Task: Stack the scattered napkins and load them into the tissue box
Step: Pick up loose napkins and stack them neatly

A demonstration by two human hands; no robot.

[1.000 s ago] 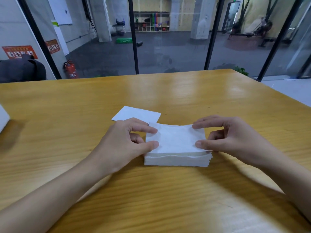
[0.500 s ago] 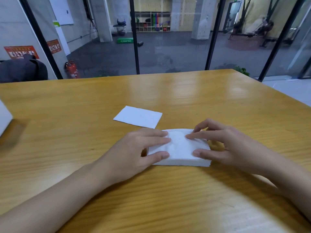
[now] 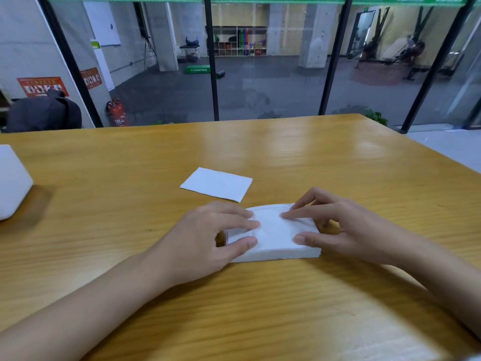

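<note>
Single head-worn view, angled forward and down, close over the table point(image 3: 312, 157)

wooden table point(image 3: 325, 162) | glass wall point(image 3: 268, 82), black frames point(image 3: 213, 74) | dark gym floor point(image 3: 169, 100) | red extinguisher point(image 3: 116, 113)
</note>
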